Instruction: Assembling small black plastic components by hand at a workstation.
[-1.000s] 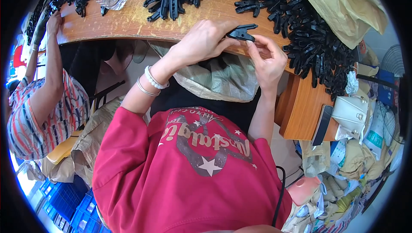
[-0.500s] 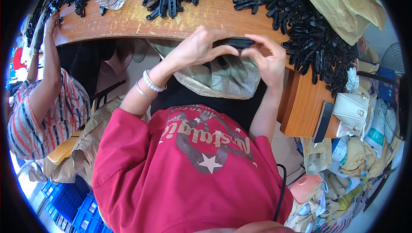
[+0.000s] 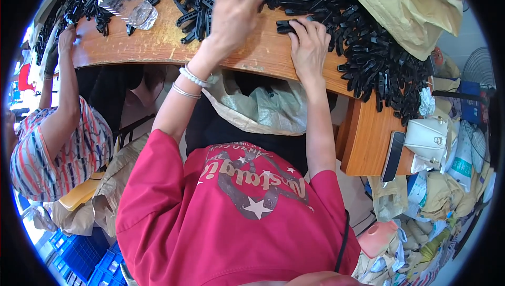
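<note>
My left hand (image 3: 234, 20) is over the near side of a heap of black plastic parts (image 3: 194, 15) on the wooden table. Motion blurs it, and its fingertips are partly hidden among the parts. To its right, my right hand (image 3: 311, 46) rests at the edge of the larger pile of narrow black plastic parts (image 3: 376, 57). Its bent fingers are closed on the end of one black plastic part (image 3: 285, 26). Below the table edge, a pale woven sack (image 3: 239, 120) lies open across my lap.
A clear bottle (image 3: 126, 4) lies on the table at the left. Tan sacks (image 3: 405, 7) cover the far edge. A phone (image 3: 393, 155) and a white bag (image 3: 428, 137) are at the right. A co-worker in a striped top (image 3: 63, 149) works at far left.
Both hands were together over the sack, holding a black plastic part. They have separated and reached forward to the piles on the table, and that part is no longer between them.
</note>
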The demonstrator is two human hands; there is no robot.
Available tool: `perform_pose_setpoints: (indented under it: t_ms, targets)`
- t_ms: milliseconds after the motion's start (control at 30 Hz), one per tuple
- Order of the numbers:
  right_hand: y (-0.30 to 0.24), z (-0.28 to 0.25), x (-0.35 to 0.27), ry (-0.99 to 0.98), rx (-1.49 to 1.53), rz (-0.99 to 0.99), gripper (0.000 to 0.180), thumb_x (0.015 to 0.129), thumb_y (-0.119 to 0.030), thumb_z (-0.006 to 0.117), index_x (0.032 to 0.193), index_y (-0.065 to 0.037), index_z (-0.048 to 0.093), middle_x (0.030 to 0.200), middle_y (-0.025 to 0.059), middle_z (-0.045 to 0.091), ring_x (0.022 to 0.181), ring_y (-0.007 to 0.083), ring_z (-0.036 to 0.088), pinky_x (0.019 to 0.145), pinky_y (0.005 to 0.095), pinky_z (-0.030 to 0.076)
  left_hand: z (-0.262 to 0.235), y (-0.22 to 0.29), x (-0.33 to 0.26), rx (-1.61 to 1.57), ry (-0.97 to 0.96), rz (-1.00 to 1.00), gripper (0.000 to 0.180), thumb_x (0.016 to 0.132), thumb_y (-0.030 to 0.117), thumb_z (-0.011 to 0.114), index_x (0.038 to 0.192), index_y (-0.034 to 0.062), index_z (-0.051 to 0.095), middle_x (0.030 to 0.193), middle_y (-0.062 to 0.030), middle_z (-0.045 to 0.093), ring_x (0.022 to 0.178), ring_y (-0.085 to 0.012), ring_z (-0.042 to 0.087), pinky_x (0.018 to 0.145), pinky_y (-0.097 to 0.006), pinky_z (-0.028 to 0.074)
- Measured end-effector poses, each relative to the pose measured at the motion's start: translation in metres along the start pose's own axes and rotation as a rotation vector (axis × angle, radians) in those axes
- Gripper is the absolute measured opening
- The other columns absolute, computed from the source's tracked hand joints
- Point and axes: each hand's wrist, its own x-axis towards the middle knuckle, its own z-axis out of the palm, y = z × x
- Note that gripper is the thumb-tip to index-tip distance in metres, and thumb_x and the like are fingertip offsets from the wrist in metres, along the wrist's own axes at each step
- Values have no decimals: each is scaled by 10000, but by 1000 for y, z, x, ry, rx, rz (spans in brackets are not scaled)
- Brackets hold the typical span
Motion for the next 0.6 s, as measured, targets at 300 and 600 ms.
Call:
perform_pose_setpoints:
  t_ms: [300,600]
  targets:
    - [-21,-9,0,94,254,-158,277,749,18,634,1024,-6,609,921,119,602,819,286,579,717,382,461,-13,-58,-49,193,-186,-504,758,722,672,614,1310,211,482,1298,-256,458,1155,-432,468,944,-525,361]
    - [-42,-6,-3,-100,340,-136,251,779,23,606,1029,2,595,925,156,603,866,336,570,774,404,458,4,17,-40,199,-235,-504,687,746,618,626,1319,272,473,1292,-301,425,1146,-445,457,922,-513,371]
